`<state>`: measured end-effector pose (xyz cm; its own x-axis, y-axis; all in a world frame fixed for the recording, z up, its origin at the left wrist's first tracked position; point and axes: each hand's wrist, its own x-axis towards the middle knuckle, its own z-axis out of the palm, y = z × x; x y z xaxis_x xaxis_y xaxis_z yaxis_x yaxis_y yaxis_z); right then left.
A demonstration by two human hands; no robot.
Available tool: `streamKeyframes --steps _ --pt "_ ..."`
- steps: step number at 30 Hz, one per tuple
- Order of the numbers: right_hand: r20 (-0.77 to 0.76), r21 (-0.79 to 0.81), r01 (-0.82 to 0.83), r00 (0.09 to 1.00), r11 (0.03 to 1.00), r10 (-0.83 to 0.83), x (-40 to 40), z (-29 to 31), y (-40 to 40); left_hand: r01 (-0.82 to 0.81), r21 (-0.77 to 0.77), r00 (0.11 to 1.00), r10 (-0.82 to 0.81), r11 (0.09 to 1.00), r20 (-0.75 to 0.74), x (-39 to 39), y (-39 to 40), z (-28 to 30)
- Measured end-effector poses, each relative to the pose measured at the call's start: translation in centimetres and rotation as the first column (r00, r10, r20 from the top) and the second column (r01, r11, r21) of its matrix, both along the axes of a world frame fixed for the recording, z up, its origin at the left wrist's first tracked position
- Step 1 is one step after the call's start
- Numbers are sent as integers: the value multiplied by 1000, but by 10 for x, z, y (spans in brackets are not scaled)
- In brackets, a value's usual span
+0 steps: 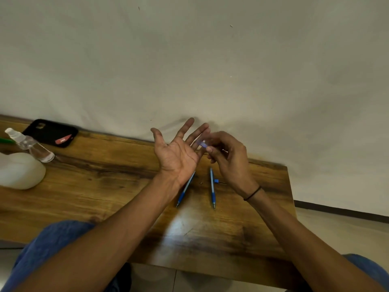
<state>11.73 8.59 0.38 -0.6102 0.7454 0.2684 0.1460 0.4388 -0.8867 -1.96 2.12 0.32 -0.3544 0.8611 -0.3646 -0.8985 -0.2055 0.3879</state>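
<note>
My left hand (179, 150) is raised above the wooden table (105, 175), palm up, fingers spread and straight. Just to its right, my right hand (229, 159) pinches a small blurred blue piece (201, 143) at its fingertips, close to the left hand's fingers. Below the hands two blue pens lie on the table: one (185, 190) partly hidden under my left wrist, the other (212, 188) lying free. A tiny blue part (216, 181) sits beside the second pen.
At the table's far left stand a clear spray bottle (29, 145), a white rounded container (19, 171) and a black pouch (50, 132). A pale wall rises directly behind the table. The table's right edge drops to the floor (336, 228).
</note>
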Motion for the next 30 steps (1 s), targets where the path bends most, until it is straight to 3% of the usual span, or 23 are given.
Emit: streamKeyframes --steps 15,30 --pt "-26 -30 8 1000 1000 -9 -2 14 -4 32 65 994 -39 997 106 9 1 9" --pt "4 73 41 999 996 -41 -3 19 -4 41 104 992 -53 994 116 14 6 6"
